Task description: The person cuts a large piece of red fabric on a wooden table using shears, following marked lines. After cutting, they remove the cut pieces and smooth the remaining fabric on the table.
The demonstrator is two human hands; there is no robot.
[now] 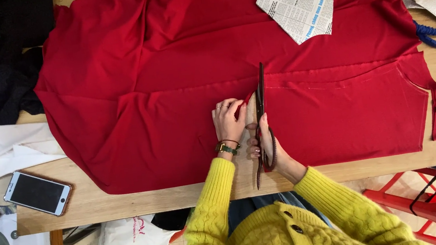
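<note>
We see the right hand (263, 146) closed around the loops of dark scissors (262, 118), fingers through the handles, blades pointing away from the body and lying along a cut line in the red fabric (169, 73). How far the blades are parted we cannot tell. The left hand (228, 120) sits just left of the scissors, fingers curled down and pressing flat on the red fabric right at the cut edge, gripping nothing; rings on the fingers, a watch (225, 147) on the wrist. The red fabric spreads wide on both sides of the hands and far beyond them over the wooden table (129, 199). A newspaper pattern piece (297, 0) lies on the fabric well beyond the right hand. A smartphone (37, 193) lies on the table far left of the left hand, white cloth (10, 149) just beyond it. Yellow knit sleeves (211, 215) cover both arms. A red stool (426, 203) stands right of the right arm
</note>
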